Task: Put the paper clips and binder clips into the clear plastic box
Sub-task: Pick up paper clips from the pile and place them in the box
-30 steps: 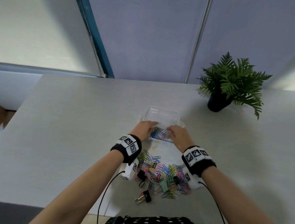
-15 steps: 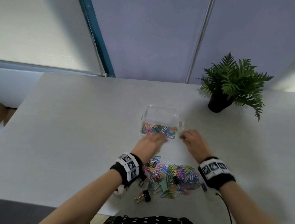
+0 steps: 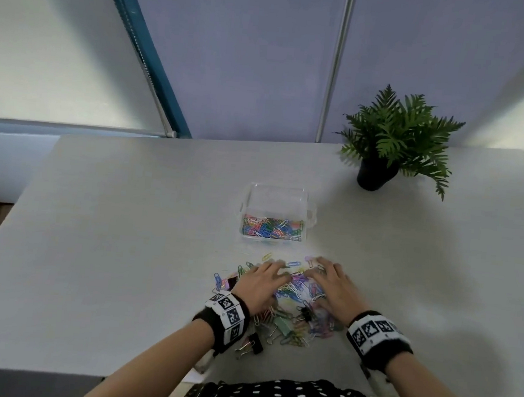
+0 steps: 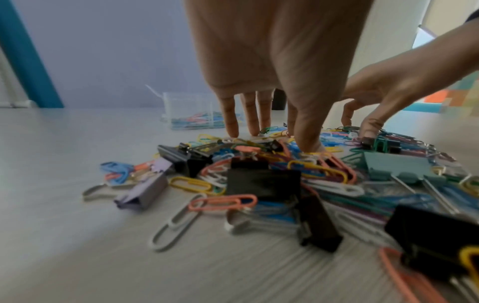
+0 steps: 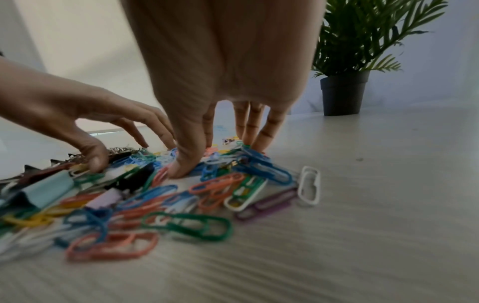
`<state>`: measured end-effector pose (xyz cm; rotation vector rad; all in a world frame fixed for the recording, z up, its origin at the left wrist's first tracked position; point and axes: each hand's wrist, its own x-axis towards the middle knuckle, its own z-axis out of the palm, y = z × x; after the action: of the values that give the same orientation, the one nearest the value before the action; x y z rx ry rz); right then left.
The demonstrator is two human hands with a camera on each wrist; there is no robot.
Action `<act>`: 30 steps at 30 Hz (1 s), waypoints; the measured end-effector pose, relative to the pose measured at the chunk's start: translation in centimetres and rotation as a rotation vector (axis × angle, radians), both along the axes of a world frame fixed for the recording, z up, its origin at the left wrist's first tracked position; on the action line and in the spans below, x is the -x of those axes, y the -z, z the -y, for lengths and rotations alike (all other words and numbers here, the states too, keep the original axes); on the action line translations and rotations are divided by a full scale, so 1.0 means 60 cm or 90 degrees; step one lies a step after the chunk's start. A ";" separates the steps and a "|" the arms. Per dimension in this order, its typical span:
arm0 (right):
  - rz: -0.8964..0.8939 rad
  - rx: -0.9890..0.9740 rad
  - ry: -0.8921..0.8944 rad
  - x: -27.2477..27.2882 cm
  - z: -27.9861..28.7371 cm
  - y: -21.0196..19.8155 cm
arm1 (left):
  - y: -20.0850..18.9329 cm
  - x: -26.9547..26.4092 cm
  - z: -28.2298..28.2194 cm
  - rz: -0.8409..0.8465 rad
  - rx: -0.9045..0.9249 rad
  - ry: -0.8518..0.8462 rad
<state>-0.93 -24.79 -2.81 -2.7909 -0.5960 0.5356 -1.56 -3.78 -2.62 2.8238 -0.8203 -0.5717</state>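
The clear plastic box [image 3: 277, 199] stands mid-table with coloured paper clips [image 3: 270, 227] along its near side. Closer to me lies a heap of paper clips [image 3: 293, 291] mixed with binder clips, among them a black one [image 3: 251, 346] and a teal one [image 3: 284, 324]. My left hand [image 3: 275, 272] and right hand [image 3: 320, 273] rest side by side on the heap's far part. In the left wrist view the left hand [image 4: 277, 141] touches the clips with straight fingers, the box [image 4: 189, 106] beyond it. The right hand [image 5: 217, 160] touches the clips the same way. Neither holds a clip.
A potted fern [image 3: 395, 140] stands at the back right, well away from the box. The grey table [image 3: 123, 249] ends close to my body, just behind the heap. A lilac binder clip [image 4: 147, 192] lies at the heap's left fringe.
Both hands have drawn back from the box toward me and come down on the heap. The clips they held over the box now lie inside it.
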 end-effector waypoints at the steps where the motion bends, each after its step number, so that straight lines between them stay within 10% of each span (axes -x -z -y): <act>1: 0.001 -0.006 -0.003 -0.001 0.002 0.004 | 0.000 0.002 -0.003 -0.012 -0.006 -0.014; 16: 0.020 -0.124 0.142 -0.044 0.033 0.016 | -0.019 -0.035 0.076 -0.004 0.093 -0.109; 21: -0.127 -0.348 0.308 -0.051 0.039 -0.021 | -0.002 -0.040 0.062 -0.047 0.058 -0.113; 30: -0.334 -0.539 0.325 -0.058 0.022 -0.027 | -0.044 -0.062 0.000 -0.304 0.429 -0.468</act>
<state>2.57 -26.10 -1.18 -1.7879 0.0331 0.6602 2.16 -3.81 0.01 2.0121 0.1256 -0.6376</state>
